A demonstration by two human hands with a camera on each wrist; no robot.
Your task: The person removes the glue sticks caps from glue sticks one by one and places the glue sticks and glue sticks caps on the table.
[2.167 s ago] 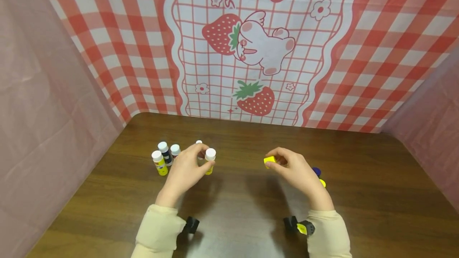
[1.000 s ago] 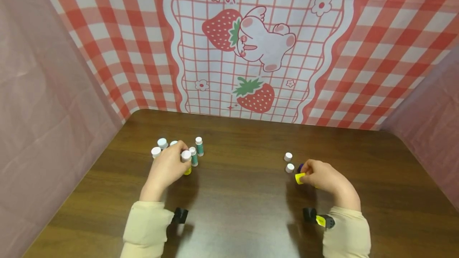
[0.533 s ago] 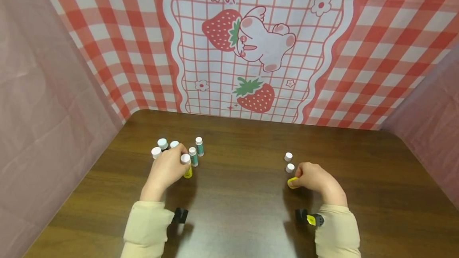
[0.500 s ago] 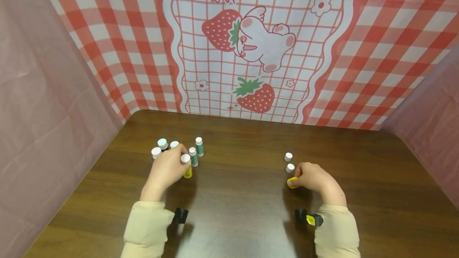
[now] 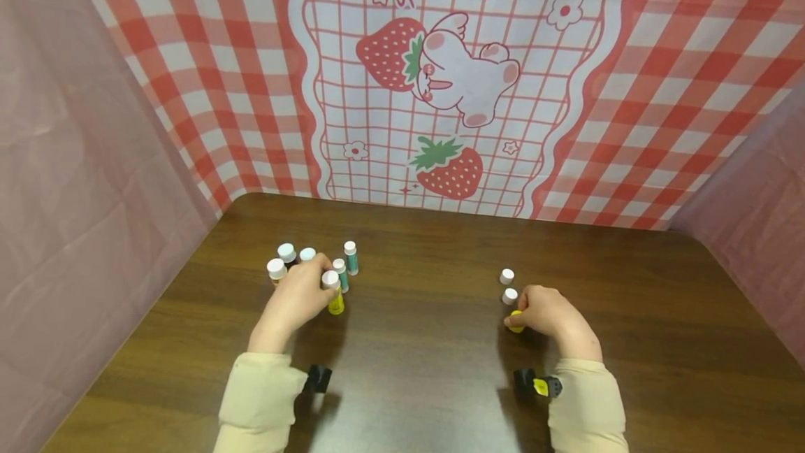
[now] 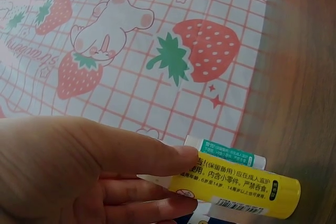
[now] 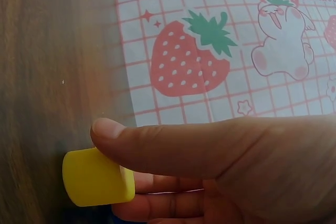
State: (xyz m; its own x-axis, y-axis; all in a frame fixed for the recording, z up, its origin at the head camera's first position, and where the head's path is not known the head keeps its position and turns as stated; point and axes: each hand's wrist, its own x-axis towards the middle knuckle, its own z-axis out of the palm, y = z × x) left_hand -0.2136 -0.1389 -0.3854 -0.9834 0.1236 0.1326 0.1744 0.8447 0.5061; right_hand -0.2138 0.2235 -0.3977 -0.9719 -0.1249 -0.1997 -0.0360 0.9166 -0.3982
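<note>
In the head view my left hand (image 5: 297,300) holds an upright yellow glue stick (image 5: 336,305) with a white top between thumb and fingers. The left wrist view shows its printed yellow label (image 6: 247,184) beyond the thumb. Two slim teal sticks (image 5: 351,262) stand just behind it. At the right, my right hand (image 5: 553,312) pinches a yellow cap (image 7: 94,177), low over the wooden table. Beyond that cap sit two small white caps (image 5: 509,296). Something dark blue (image 7: 86,215) shows under the right fingers in the right wrist view.
Left of my left hand stand several more white-topped sticks (image 5: 277,270), partly hidden by the hand. A strawberry-print cloth (image 5: 465,89) rises behind the table's (image 5: 415,341) far edge, and pink cloth (image 5: 75,159) hangs at both sides.
My left hand has brought the yellow stick leftward, beside the teal ones. My right hand has carried the yellow cap right and down, near the white caps; lately both hands hardly move.
</note>
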